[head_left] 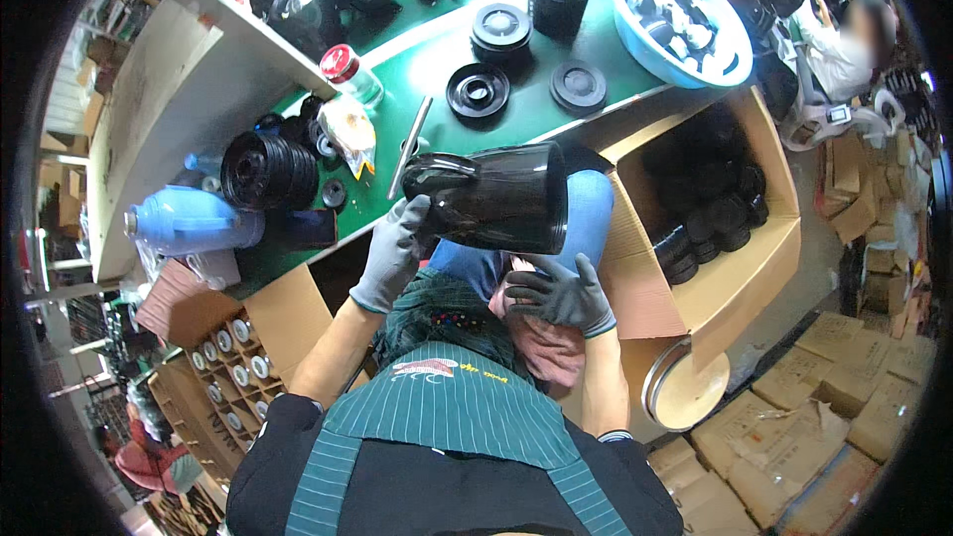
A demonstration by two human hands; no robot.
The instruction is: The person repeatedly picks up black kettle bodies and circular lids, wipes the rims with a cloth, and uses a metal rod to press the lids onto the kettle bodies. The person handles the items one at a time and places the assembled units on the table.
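A glossy black jug [506, 201] lies sideways in the air over my lap, its wider end to the right. My left hand [393, 248], in a light grey glove, grips it at its left end beside the handle. Just below the jug is my right hand [564, 296], gloved with a dark palm, thumb up and fingers stretched to the left, apart from the jug. A pink cloth [552, 347] lies on my lap beneath that hand. Beyond the jug a metal rod [417, 134] rests on the green table [417, 60], its near end close to the handle.
Black lids [578, 86] and stacked discs [501, 32] stand on the table, with a blue basin [620, 30] of small parts at right. A red-capped jar [340, 65] and blue flask [199, 221] are left. An open carton [645, 288] of black parts sits right; a person [839, 55] works beyond.
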